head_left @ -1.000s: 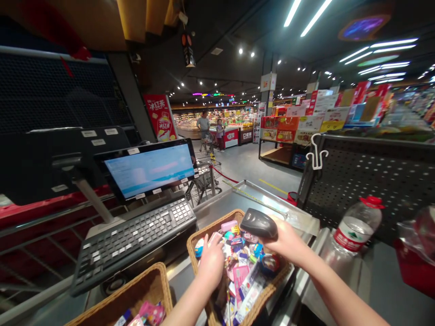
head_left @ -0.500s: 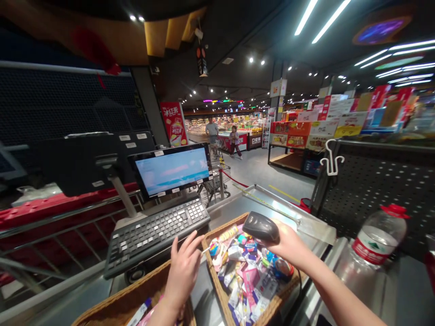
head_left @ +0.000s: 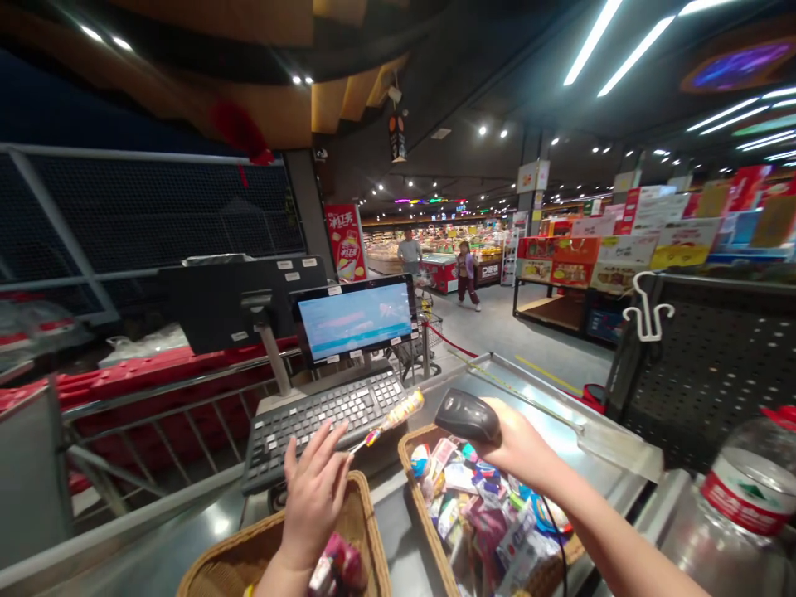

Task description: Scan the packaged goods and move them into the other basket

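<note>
My left hand (head_left: 314, 489) pinches the thin white stick of a lollipop (head_left: 398, 412) in a colourful twisted wrapper. The candy end points up and right, near the keyboard's (head_left: 292, 439) right end. Below that hand is a wicker basket (head_left: 373, 531) with a few wrapped sweets, partly hidden by my forearm. My right hand (head_left: 519, 439) is wrapped around a black corded barcode scanner (head_left: 466, 416), whose head faces left toward the lollipop with a gap between them. Under the scanner lies a second wicker basket (head_left: 423, 514) full of wrapped sweets.
A lit monitor (head_left: 357, 319) stands behind the keyboard. To the right are a large red-capped water bottle (head_left: 749, 489) and a black perforated panel (head_left: 734, 365) with a white hook (head_left: 647, 311). The scanner's cord hangs over the right basket. Two people are in the distant aisle.
My left hand has lifted the lollipop from over the right basket, up and toward the keyboard. The scanner remains in my right hand. The camera view has turned left.
</note>
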The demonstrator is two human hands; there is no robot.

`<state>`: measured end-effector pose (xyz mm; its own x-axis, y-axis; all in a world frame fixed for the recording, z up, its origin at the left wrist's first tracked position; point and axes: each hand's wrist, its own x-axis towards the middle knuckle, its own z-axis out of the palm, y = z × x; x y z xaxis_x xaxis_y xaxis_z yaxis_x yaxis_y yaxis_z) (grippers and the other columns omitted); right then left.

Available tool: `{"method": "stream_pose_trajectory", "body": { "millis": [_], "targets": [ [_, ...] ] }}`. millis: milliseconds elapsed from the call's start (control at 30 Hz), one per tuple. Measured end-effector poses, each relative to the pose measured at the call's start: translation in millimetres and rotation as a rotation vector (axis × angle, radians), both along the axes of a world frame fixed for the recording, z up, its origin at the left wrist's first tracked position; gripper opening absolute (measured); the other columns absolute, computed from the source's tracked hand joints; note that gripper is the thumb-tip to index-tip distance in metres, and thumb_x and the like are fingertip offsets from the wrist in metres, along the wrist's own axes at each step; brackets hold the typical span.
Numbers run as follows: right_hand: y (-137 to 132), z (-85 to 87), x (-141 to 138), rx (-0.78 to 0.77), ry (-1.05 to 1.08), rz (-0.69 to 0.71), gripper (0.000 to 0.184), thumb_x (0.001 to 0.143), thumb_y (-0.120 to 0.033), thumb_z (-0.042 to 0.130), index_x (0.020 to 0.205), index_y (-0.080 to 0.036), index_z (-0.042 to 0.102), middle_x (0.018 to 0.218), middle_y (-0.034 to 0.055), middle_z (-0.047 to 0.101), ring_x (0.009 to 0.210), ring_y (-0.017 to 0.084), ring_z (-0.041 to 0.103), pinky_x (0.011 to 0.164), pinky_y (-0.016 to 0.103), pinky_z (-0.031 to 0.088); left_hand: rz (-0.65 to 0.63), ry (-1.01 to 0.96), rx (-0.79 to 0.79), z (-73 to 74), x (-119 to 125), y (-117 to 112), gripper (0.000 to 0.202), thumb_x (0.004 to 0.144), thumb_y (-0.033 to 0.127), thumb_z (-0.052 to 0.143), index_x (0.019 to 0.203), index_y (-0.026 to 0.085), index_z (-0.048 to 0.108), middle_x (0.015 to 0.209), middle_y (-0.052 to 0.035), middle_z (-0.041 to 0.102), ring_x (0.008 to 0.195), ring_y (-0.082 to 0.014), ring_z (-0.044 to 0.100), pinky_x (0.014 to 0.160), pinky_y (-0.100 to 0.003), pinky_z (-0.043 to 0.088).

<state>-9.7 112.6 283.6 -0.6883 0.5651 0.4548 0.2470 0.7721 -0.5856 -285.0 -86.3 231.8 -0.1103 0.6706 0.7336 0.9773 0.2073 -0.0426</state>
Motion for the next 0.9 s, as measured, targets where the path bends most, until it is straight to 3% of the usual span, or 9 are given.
{"method": "stream_pose_trajectory", "body": {
  "millis": [333,533,900],
  "targets": [
    [-21,14.1,-36,-0.003,-0.006,0.068,0.04,0.068,-0.019,0.063,0.108,-0.016,0.066,0.109,0.0103,0.068,0.103,0.028,0.062,0.091,0.04,0.049,0.036,0.032,0.072,6.2,-21,-26,0.019,0.091,0.023,0.047,0.098,0.026,0.065,0.127,-0.0025,0.065,0.128,-0.0247,0.051,0.118,-0.054,0.009],
    [-29,16.2,-45,-0.036,-0.015,0.078,0.041,0.069,-0.019,0.064,0.11,-0.017,0.066,0.111,0.01,0.067,0.105,0.028,0.061,0.092,0.039,0.048,-0.018,0.022,0.22,13.5,-21,-35,0.017,0.091,0.025,0.049,0.091,0.024,0.066,0.118,-0.0035,0.07,0.12,-0.0258,0.058,0.116,-0.054,0.014],
    [-37,16.8,-53,0.0,0.001,0.104,0.039,0.068,-0.014,0.061,0.107,-0.017,0.067,0.107,0.0091,0.069,0.101,0.028,0.062,0.089,0.039,0.049,-0.007,-0.038,0.252,14.8,-21,-47,0.018,0.092,0.026,0.048,0.086,0.024,0.066,0.117,-0.004,0.07,0.118,-0.0265,0.059,0.115,-0.055,0.016]
  ]
}}
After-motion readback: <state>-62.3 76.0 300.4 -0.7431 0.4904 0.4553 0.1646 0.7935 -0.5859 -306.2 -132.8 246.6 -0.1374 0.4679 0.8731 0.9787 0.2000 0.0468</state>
